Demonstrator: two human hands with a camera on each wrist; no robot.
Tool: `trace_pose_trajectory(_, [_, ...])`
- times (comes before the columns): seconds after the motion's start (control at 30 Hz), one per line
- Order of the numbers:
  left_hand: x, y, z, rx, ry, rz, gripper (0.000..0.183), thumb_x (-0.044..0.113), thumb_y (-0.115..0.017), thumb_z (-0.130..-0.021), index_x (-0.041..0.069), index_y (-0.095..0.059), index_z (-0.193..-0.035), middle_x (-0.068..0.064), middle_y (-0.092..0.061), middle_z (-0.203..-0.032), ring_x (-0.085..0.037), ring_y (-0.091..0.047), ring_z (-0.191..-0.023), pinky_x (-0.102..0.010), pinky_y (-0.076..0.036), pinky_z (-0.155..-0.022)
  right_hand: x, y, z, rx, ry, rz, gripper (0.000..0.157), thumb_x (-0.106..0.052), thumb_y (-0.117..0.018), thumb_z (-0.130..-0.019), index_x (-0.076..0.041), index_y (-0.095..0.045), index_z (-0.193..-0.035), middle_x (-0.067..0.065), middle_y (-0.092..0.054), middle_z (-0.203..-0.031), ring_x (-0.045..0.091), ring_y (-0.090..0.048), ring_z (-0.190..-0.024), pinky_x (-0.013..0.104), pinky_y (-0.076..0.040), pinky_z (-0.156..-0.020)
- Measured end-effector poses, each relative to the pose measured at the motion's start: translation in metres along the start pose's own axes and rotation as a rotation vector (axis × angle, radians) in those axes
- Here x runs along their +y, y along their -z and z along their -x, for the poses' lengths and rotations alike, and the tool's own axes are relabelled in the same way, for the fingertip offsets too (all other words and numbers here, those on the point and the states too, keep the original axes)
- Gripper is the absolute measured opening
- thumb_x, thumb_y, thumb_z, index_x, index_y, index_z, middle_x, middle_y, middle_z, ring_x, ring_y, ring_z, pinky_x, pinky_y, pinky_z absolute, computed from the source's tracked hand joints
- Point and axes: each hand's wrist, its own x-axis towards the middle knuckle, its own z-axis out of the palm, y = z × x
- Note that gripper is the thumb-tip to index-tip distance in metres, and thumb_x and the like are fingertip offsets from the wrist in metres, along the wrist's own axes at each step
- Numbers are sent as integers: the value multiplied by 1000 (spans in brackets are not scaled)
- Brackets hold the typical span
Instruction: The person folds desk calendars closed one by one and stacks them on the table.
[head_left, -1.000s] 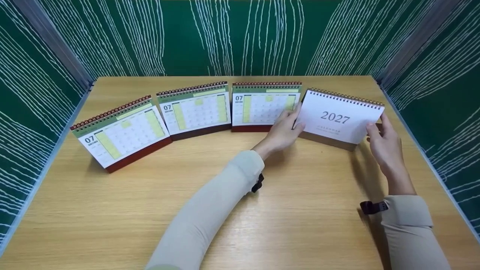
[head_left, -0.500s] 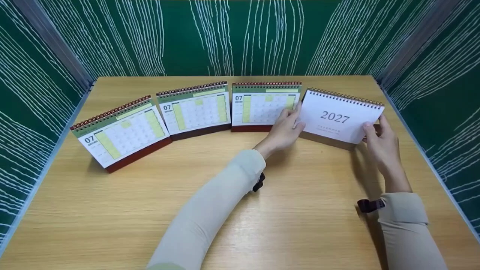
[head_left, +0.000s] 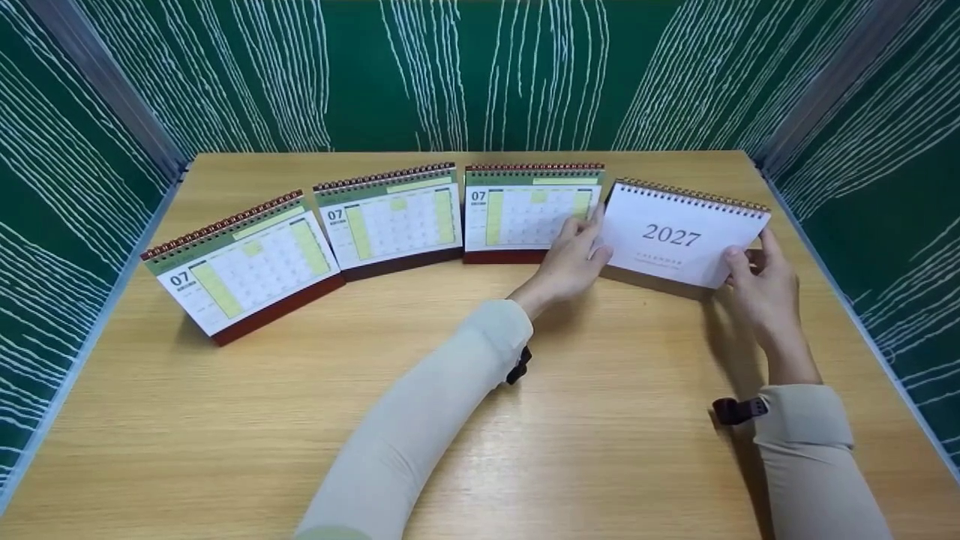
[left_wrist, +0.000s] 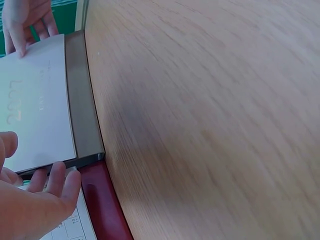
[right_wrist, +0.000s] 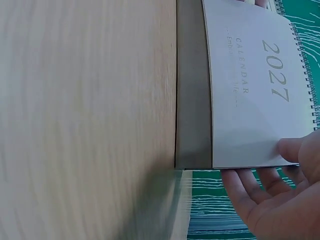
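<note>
A desk calendar with a white cover marked 2027 and a brown base stands upright at the right end of a row. My right hand pinches its right edge, thumb on the cover and fingers behind. At the opposite edge, my left hand holds the side between thumb and fingers. In the left wrist view its fingers lie along the dark side edge, by the red base of the neighbouring calendar. That neighbour is partly covered by the left hand in the head view.
Two more desk calendars, one with a dark brown base and one with a red base, continue the row leftward, both showing page 07. All stand on a wooden table. Green walls with white streaks rise behind and beside it.
My right hand has moved slightly left, bringing its thumb farther onto the 2027 cover. The left hand and the other calendars look nearly unchanged.
</note>
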Motion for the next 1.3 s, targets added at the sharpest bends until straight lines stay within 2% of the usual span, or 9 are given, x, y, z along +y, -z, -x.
trace_pose_trajectory(0.2, [-1,1,0,1,-21,-15,68,27,-50,-113,26,-14,-171,-4,-44,-144,-9,-49,-119,-19,-42,-102,1,1,1,-7,-21,2,64,-44,-38,-114,-56,0,-164,16,-42,-159,31,-43,-135,44,-47,-117])
trace_pose_trajectory(0.33, [-1,3,1,-7,-22,-11,65,26,-48,-114,27,-15,-171,-5,-47,-137,-13,-51,-110,-21,-44,-95,5,5,1,-5,18,22,64,-42,-40,-114,-48,-6,-168,17,-48,-151,28,-49,-127,24,-53,-106])
trace_pose_trajectory(0.43, [-1,3,2,-11,-21,-26,64,27,-46,-115,30,-14,-171,-7,-48,-145,-16,-55,-121,-24,-44,-104,6,9,1,-12,35,37,65,-42,-41,-113,-45,-9,-170,17,-50,-149,28,-52,-125,19,-54,-98])
trace_pose_trajectory(0.47, [-1,3,2,-9,-21,-33,64,27,-45,-115,30,-14,-171,-7,-47,-151,-17,-54,-129,-25,-42,-110,6,10,2,-24,24,39,65,-44,-41,-113,-47,-7,-169,17,-48,-154,29,-50,-129,23,-53,-102])
trace_pose_trajectory(0.6, [-1,2,3,10,-27,-61,64,25,-46,-115,31,-14,-170,-11,-38,-168,-21,-40,-153,-30,-30,-126,7,13,4,-43,4,34,67,-47,-42,-112,-50,-4,-167,16,-39,-165,32,-46,-137,30,-51,-107])
trace_pose_trajectory(0.83, [-1,1,4,41,-38,-76,63,23,-50,-114,29,-20,-169,-7,-40,-168,-16,-43,-149,-25,-32,-123,4,14,8,-34,25,23,69,-42,-45,-113,-42,-6,-170,20,-42,-162,33,-48,-133,17,-54,-95])
trace_pose_trajectory(1.03, [0,4,9,62,-34,-32,63,21,-53,-113,29,-24,-168,-1,-31,-173,-15,-30,-158,-25,-23,-127,0,17,11,-32,55,32,70,-39,-48,-112,-37,-10,-171,21,-48,-154,30,-51,-125,14,-56,-89])
trace_pose_trajectory(1.13, [0,8,13,61,-35,-12,62,20,-53,-113,27,-26,-168,-1,-35,-171,-14,-36,-155,-25,-27,-126,-4,18,13,-26,69,43,70,-39,-49,-112,-33,-13,-172,19,-51,-149,26,-52,-121,12,-56,-86])
trace_pose_trajectory(1.3, [-2,15,21,59,-53,-33,58,18,-53,-112,23,-32,-167,-7,-51,-161,-17,-52,-139,-29,-40,-117,-11,19,20,-27,100,53,69,-36,-52,-112,-29,-18,-172,21,-52,-147,24,-53,-118,11,-56,-82])
